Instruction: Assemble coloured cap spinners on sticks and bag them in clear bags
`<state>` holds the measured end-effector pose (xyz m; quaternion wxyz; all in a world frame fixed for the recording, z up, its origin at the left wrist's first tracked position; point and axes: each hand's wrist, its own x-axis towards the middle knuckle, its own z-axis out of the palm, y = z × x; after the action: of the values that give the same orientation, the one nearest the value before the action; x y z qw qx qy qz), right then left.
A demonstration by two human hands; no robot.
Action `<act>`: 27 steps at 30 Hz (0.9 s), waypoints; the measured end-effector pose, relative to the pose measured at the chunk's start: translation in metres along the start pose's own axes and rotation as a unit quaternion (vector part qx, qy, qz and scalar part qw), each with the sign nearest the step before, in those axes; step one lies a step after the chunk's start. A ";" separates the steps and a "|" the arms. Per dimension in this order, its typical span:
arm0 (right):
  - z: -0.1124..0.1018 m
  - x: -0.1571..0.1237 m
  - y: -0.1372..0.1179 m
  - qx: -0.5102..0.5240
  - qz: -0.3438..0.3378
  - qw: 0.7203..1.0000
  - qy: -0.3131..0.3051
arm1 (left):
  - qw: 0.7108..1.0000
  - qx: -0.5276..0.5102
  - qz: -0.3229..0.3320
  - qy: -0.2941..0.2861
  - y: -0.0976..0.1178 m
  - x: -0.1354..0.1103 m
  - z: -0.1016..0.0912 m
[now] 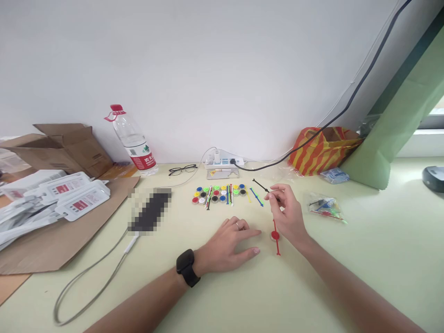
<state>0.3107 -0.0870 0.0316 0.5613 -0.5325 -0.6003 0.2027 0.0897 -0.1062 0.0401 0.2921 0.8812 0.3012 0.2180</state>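
My right hand [287,212] pinches the near end of a thin black stick [261,185] and holds it a little above the pale green table [364,259]. A red stick with a round red disc [275,237] lies on the table just under that hand. My left hand [231,243], with a ring and a black wristwatch, rests flat on the table with its fingers spread, holding nothing. Behind both hands lie rows of several small coloured discs [219,194] with coloured sticks among them. A blue stick [257,197] lies to their right.
A clear bag of more coloured pieces [326,208] lies right of my hand. At the back stand a water bottle [133,141], glasses [182,169], a power strip [224,163] and an orange striped bag [322,148]. Cardboard [62,231] with white packets [69,196] and a grey cable [100,273] lie left.
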 end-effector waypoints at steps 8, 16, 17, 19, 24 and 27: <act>0.009 -0.007 -0.014 0.159 0.106 0.974 -0.120 | 0.999 -0.007 -0.026 0.023 -0.010 0.002 0.005; 0.034 -0.033 -0.005 0.226 0.221 0.932 -0.176 | 1.000 0.006 -0.013 -0.021 -0.014 0.001 0.006; 0.034 -0.030 0.000 0.216 0.222 0.936 -0.165 | 1.000 0.009 -0.011 -0.019 -0.014 0.001 0.006; 0.031 -0.022 0.011 0.191 0.220 0.946 -0.140 | 1.000 0.009 -0.007 -0.015 -0.014 0.001 0.006; 0.015 0.000 0.033 0.106 0.162 0.976 -0.100 | 1.000 0.015 -0.013 -0.021 -0.014 0.002 0.006; 0.009 0.007 0.036 0.072 0.134 0.986 -0.071 | 0.999 0.023 -0.019 -0.027 -0.014 0.002 0.006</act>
<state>0.3195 -0.0649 0.0020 0.5216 -0.5505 -0.5460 0.3561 0.0895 -0.0985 0.0271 0.2833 0.8875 0.3147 0.1818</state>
